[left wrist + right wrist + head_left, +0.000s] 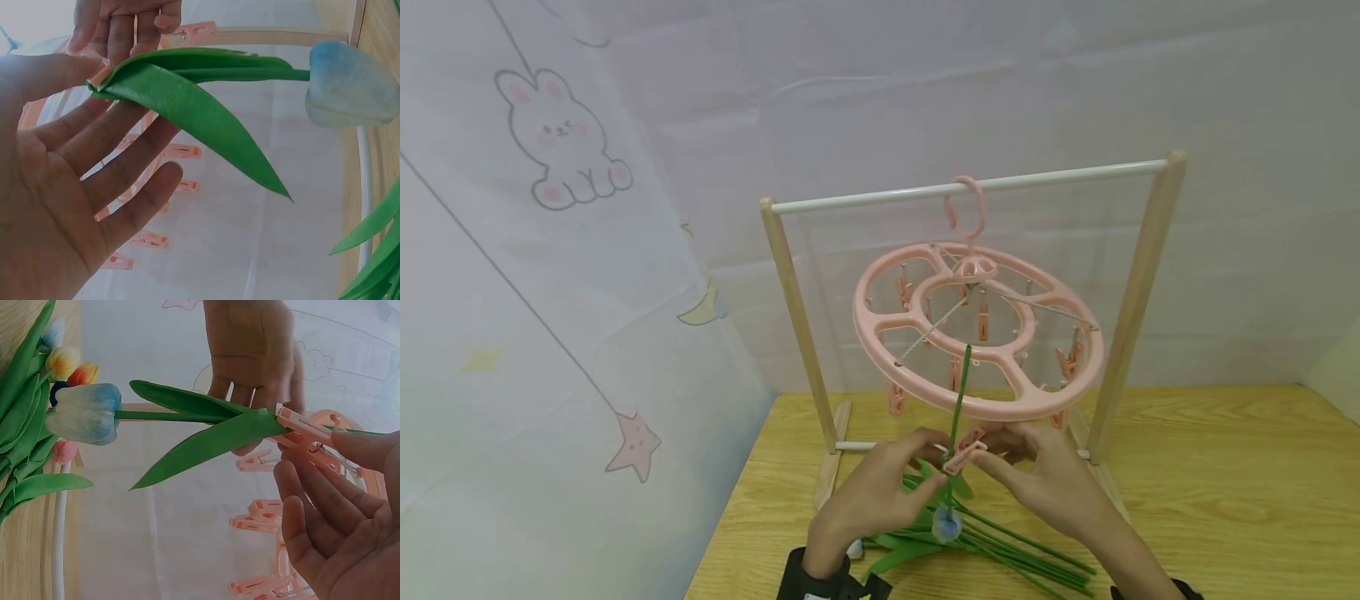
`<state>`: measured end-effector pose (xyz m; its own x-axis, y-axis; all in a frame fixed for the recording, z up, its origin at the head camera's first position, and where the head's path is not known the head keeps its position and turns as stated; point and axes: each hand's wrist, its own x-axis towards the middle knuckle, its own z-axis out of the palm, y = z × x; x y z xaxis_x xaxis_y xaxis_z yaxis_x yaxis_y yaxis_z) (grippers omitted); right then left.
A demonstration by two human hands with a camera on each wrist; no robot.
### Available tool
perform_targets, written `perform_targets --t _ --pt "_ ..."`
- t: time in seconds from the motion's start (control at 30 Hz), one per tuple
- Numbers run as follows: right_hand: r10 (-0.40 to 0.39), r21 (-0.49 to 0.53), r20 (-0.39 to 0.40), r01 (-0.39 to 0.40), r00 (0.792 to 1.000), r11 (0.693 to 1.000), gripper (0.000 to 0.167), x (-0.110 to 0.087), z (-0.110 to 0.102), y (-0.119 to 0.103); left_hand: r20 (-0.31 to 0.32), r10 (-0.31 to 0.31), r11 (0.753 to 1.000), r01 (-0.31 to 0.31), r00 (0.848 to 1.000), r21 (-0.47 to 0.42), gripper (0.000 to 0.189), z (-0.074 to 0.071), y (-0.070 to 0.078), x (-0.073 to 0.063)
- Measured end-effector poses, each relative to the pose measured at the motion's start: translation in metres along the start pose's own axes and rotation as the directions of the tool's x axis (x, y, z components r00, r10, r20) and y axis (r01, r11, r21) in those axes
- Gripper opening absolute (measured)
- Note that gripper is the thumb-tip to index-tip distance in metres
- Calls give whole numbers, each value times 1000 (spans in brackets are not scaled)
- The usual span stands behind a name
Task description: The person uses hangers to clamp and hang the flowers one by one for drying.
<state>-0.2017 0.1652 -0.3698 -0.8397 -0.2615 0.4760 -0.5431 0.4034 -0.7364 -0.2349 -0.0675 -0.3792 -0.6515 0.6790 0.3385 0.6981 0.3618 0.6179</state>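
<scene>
Pinched by its handle end, a pink clip [305, 423] sits between the thumb and fingers of a person's right hand [1037, 475], while the left hand [880, 492] nips a blue-and-white tulip [244, 74] at the base of its leaves, the remaining fingers loosely spread. The tulip points bloom down below a pink ring hanger [1000, 408], its stem rising in front of the rim; a pile of flowers [910, 552] lies on the wooden table [1225, 500] beneath. Whether the clip's jaws have closed fully around the stem cannot be told, as leaf and fingertips cover the spot.

A shallow bite would be the likeliest trouble: should the jaws catch only a leaf edge, or slide on the slim stem, the tulip could drop onto the pile once the left hand lets go. A hard downward pull might also tip the hanger or jolt its hook [976, 208] on the white bar [880, 197].

Only the head view shows that hook over the bar and the stem's free end. The right wrist view reveals the clip's metal spring and, in the pile, yellow, orange and pink blooms that the head view does not show.
</scene>
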Motion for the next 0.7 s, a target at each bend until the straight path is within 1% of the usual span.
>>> perform_targets --t 0.1,0.17,0.2,0.3,0.33,0.4,0.47,0.53,0.57,0.6,0.7 --pt "-23 -24 -3 23 1000 999 22 0 -1 2 -32 -7 999 8 999 40 34 4 0 2" --pt "-54 -45 0 54 999 998 24 1 -2 5 -52 -7 998 11 999 70 33 6 1 3" --pt "-69 -48 10 69 998 996 24 1 -4 6 -59 -9 997 14 998 79 32 6 1 4" --pt "-55 -53 67 59 996 997 23 1 -14 8 -73 -19 995 26 997 99 30 5 2 4" --pt "-32 -54 87 37 996 998 23 1 -19 9 -78 -21 994 30 997 105 29 4 2 4" --pt "42 -53 136 -35 990 998 23 0 -31 12 -86 -25 993 35 996 112 29 2 1 3" --pt "114 -53 177 -106 978 993 22 -1 -43 16 -90 -31 993 41 995 113 28 0 0 2" --pt "189 -68 201 -179 961 982 23 -2 -56 22 -90 -42 993 52 995 108 28 -2 -1 1" --pt "225 -84 207 -212 952 974 25 -2 -62 24 -90 -49 993 58 995 104 28 -4 -1 0" --pt "249 -113 200 -230 948 967 25 -3 -66 27 -88 -56 993 64 995 99 28 -5 -2 0" --pt "319 -213 147 -285 936 935 33 -1 -75 34 -89 -81 992 89 993 91 27 -9 -3 -3"
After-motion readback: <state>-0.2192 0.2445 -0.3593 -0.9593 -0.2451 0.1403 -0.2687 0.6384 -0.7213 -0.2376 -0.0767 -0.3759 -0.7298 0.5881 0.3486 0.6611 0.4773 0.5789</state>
